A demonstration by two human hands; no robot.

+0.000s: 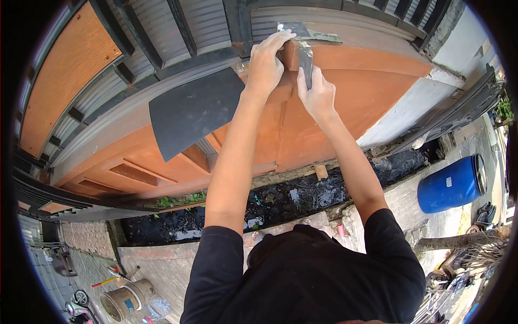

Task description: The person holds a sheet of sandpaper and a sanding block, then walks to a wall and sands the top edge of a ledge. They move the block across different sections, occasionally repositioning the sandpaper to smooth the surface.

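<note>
Head view, fisheye, looking down along both raised arms at an orange-brown pillar (345, 102).

Left hand (264, 65): pressed against the pillar's upper moulding, fingers curled and closed over the edge, fingertips at a grey patch (310, 33) of filler or old paint on the grey band above. Whether anything is gripped inside the fingers cannot be told.

Right hand (318, 96): fingers closed around the handle of a putty knife (306, 60); the dark blade is held upright, flat against the orange ledge, just beside the left hand. Blade tip sits near the grey patch; actual contact with the patch cannot be confirmed.

Surroundings:
- A dark grey painted square (191, 110) is seen on the wall left of the left forearm.
- Metal fence bars (162, 32) with orange panels run across the top left.
- A drain with black water (280, 202) lies along the pillar base, between wall and paving.
- A blue drum (452, 184) lies on its side at the right, well apart from the hands.
- A bucket (125, 301) stands on the paving at bottom left.
- Black sleeves and shirt (302, 275) fill the lower centre.
</note>
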